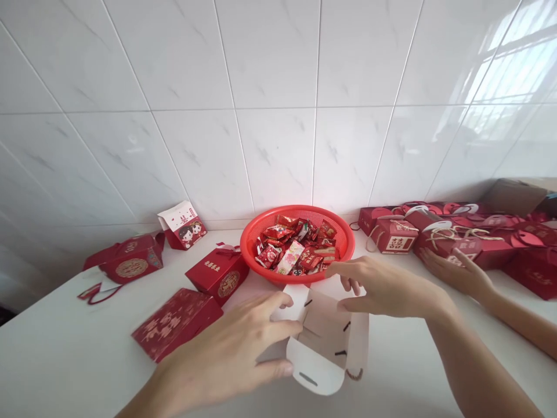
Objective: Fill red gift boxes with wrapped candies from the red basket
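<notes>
An unfolded gift box lies with its white inside facing up on the table, its flaps spread and bits of cord showing. At its left side is my left hand, fingers apart and close to the flaps. Over its far right edge reaches my right hand, fingers spread and bent, with nothing visible in them. Just beyond the box stands a red plastic basket heaped with wrapped candies.
Several red boxes sit to the left, near a white-topped box. More red boxes crowd the right, where another person's hand touches one. A tiled wall rises behind the white table.
</notes>
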`<state>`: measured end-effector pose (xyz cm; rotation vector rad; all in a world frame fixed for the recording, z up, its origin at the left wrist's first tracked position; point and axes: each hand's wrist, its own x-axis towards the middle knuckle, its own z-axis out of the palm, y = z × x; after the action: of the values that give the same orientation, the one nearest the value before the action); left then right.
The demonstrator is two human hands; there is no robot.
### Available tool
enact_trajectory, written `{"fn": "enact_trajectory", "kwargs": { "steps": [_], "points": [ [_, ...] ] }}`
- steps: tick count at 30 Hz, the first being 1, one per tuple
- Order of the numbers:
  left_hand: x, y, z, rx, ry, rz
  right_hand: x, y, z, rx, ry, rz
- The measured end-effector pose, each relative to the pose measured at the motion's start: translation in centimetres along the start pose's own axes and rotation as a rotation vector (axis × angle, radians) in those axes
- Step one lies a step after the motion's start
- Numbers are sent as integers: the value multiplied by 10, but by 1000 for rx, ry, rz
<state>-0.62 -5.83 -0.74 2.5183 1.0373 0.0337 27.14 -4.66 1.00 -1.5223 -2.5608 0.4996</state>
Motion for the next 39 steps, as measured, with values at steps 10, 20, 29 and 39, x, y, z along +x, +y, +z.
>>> {"fn": "enact_trajectory", "kwargs": {
  "steps": [10, 20, 29, 39],
  "points": [
    [57, -48, -36, -80, 199, 23, 60, 47, 20, 565, 628, -1],
    [186, -42, -16, 172, -233, 27, 86, 66, 38, 971, 628, 163],
    [215, -83, -24, -61, -59, -30, 89, 70, 39, 892, 622, 158],
    [198, -88, -34, -783, 222, 70, 93, 71, 38, 909, 600, 192]
  ]
}}
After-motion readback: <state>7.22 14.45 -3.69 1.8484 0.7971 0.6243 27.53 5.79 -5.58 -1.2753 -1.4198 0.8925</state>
